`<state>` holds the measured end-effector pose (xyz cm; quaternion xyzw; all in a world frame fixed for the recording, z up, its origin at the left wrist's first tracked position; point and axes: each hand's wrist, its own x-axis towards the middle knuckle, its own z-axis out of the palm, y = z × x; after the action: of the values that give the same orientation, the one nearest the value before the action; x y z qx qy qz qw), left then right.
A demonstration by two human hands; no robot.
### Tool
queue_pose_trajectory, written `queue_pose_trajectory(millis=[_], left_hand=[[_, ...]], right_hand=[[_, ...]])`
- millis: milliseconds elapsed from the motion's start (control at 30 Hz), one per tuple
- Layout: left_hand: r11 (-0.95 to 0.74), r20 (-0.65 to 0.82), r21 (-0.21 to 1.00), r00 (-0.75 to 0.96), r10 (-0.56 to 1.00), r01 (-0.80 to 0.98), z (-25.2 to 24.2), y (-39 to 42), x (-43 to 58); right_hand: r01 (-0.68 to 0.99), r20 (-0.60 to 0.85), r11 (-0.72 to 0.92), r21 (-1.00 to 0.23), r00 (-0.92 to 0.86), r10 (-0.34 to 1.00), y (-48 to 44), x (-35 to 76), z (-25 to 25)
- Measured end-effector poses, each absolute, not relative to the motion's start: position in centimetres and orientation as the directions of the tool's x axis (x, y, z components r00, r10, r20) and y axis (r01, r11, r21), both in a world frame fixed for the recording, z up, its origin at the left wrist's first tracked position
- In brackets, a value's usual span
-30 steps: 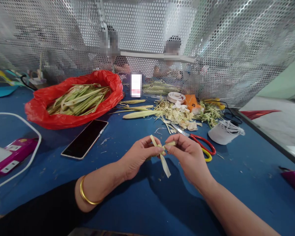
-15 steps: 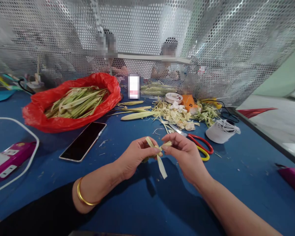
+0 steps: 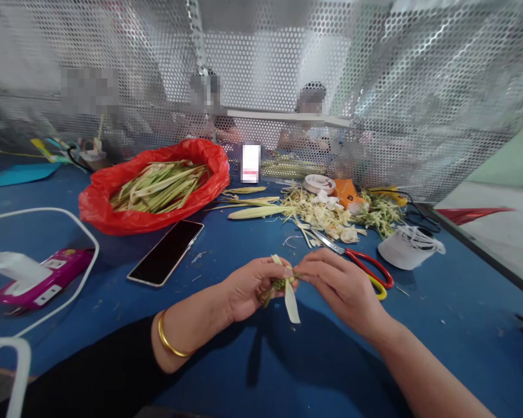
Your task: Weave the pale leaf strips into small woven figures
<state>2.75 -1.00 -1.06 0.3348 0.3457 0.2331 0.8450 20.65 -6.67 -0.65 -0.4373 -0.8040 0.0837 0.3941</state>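
Note:
My left hand point(image 3: 255, 285) is closed around a small bundle of pale green plant-leaf strips point(image 3: 292, 302). One broad strip hangs down from it, and a short end sticks up above the thumb. The fingers of my right hand point(image 3: 337, 278) pinch together at the bundle's right side, on a strip end that they mostly cover. Just beyond my right hand lie scissors point(image 3: 366, 262) with red and yellow handles. A heap of leaf trimmings point(image 3: 320, 210) and a long pale leaf point(image 3: 257, 213) lie farther back.
A red plastic bag point(image 3: 100, 212) of leaf strips stands back left, with a phone point(image 3: 165, 253) before it. A purple power strip point(image 3: 41, 281) and white cable lie left. A white thread spool point(image 3: 403, 249) stands right. Behind a perforated screen point(image 3: 261, 75) sit other people.
My right hand has turned, its fingers now drawn together at the bundle's right side. The bundle has tilted, showing more green beneath my left thumb. The whole view has shifted slightly.

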Motion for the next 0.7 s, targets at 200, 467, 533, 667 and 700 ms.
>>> queue_pose_trajectory(millis=[200, 467, 533, 667, 700], left_hand=[[0.477, -0.284, 0.873, 0.689, 0.666, -0.102, -0.9, -0.5, 2.6], [-0.292, 0.078, 0.933, 0.672, 0.737, 0.211, -0.4, -0.7, 2.4], [-0.354, 0.104, 0.900, 0.663, 0.741, 0.255, -0.3, -0.9, 2.4], [-0.273, 0.063, 0.939, 0.673, 0.737, 0.210, -0.5, -0.7, 2.4], [-0.253, 0.051, 0.946, 0.676, 0.735, 0.204, -0.6, -0.6, 2.4]], right_hand=[[0.632, 0.466, 0.475, -0.612, -0.197, 0.863, -6.8, 20.0, -0.6], [0.382, -0.053, -0.034, -0.923, -0.039, 0.998, -6.5, 19.7, -1.2], [0.261, -0.107, -0.097, -0.960, -0.027, 0.994, -6.3, 19.6, -1.2], [0.103, -0.152, -0.149, -0.983, -0.015, 0.988, -6.1, 19.4, -1.1], [0.079, -0.160, -0.158, -0.984, -0.018, 0.987, -6.1, 19.4, -1.1]])
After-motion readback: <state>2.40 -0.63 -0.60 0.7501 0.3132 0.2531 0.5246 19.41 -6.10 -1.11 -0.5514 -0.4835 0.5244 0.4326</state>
